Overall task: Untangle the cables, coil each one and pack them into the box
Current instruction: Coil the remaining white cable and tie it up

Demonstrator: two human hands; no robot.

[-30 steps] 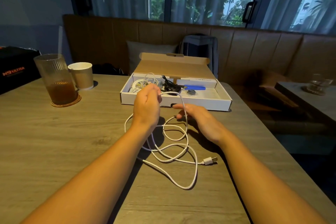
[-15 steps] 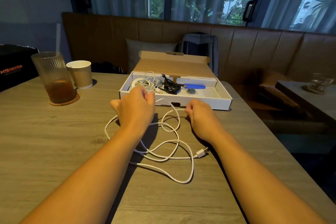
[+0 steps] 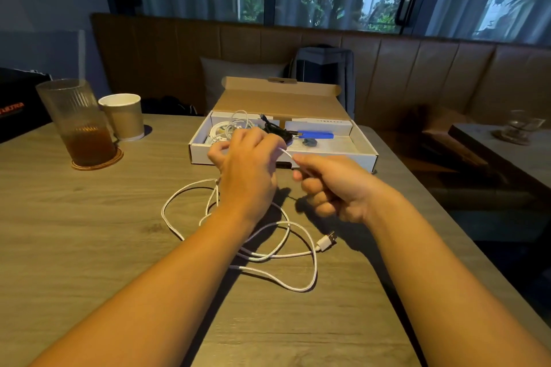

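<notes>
White cable (image 3: pixel 313 265): one, uncoiled. A short taut stretch spans the gap between the two hands. The rest lies in slack, overlapping loops on the bench (image 3: pixel 89 235), under the left wrist and nearer than both hands.

USB plug (image 3: pixel 328 240): at the cable's free end, flat on the bench, just nearer than the right hand, untouched.

Left hand (image 3: pixel 247 170): raised above the loops, fingers curled, grasping the cable. One strand drops from its underside to the bench.

Right hand (image 3: pixel 337 188): close beside the left, fingers clenched, pinching the cable between thumb and forefinger.

Box (image 3: pixel 362 158): white card, brown lid folded back, just beyond both hands. It holds a white coil (image 3: pixel 226 128) beyond the left hand, a black cable (image 3: pixel 277 131) at the middle, and a blue stick (image 3: pixel 316 135) beyond the right hand with a small dark piece beside it.

Glass (image 3: pixel 77 122): ribbed, part full of brown drink, on a round coaster (image 3: pixel 98 162), well left of the left hand.

Paper cup (image 3: pixel 123 116): just beside the glass, on its far right.
</notes>
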